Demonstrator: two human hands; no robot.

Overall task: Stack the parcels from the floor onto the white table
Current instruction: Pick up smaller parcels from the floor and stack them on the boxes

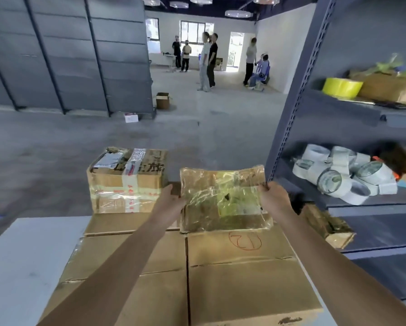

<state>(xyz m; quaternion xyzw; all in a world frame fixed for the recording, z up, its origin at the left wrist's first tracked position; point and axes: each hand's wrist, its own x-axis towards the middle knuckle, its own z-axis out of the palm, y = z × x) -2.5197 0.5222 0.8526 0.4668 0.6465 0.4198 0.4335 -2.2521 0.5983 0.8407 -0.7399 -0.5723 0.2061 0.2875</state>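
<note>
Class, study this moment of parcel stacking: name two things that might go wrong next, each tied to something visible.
1. The glossy wrapped parcel is held only at its side edges by the left hand and right hand; it might slip.
2. The taped box sits beside it at the far edge of the cardboard stack; a nudge could push it off.

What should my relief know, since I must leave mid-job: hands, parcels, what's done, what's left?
Hands: left hand and right hand each grip a side edge of the flat, shiny tape-wrapped cardboard parcel.
Parcels: it sits at or just above the large brown cardboard boxes on the white table; a taped brown cardboard box stands on them, far left.
Done: several parcels stacked.
Left: set this one down and let go. Any parcels still down below are out of view, so check.
</note>
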